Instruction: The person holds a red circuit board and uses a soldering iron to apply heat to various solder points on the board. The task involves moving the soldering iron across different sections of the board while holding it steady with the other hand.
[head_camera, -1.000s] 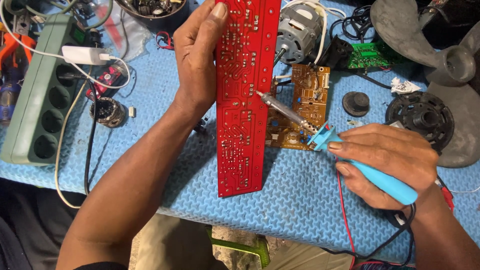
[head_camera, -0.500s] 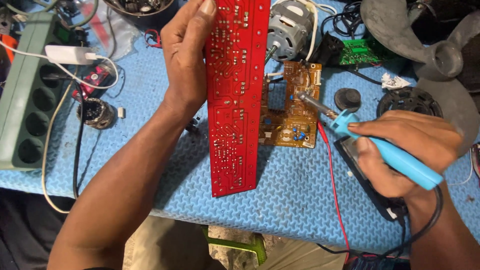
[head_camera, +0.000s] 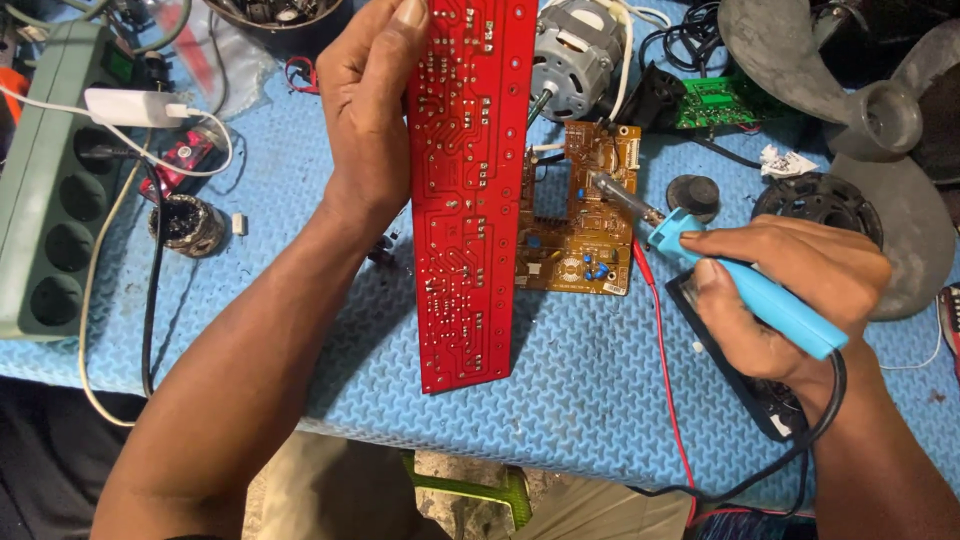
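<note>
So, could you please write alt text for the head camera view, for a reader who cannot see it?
The left hand holds a long red circuit board upright over a blue mat, while the right hand holds a blue soldering iron with its tip over a smaller brown circuit board. A green power strip, a small motor and grey fan blades lie around them.

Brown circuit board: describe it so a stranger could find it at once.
Start at the blue mat. Beside the long red board in the left hand lies the brown circuit board, flat. Unlike its neighbours it is squarish, orange-brown, with small blue parts.
</note>
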